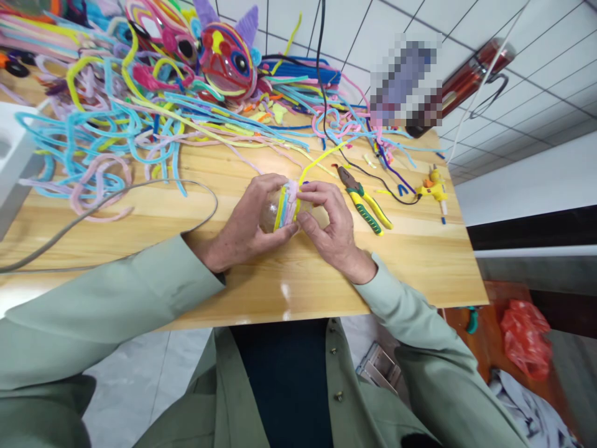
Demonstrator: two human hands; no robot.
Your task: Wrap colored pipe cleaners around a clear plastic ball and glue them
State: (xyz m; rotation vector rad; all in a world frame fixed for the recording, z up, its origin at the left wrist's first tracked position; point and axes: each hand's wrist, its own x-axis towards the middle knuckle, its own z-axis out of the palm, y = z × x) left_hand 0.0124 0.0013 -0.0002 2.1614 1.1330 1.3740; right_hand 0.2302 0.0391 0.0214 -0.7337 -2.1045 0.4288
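Wrapping seems to be the step in hand: the left hand (pixel 249 219) and right hand (pixel 332 223) are closed around a clear ball (pixel 269 213), fingers on its fuzzy bands (pixel 290 202), near the middle of the tabletop (pixel 405 267)'s front edge. A yellow stem (pixel 321 160) runs from beside the right fingertips toward the back edge — the next move, I judge, calls for a steady left grip while the right lays that stem snugly against the bands, clear of the pliers (pixel 366 202) on the right-edge side.
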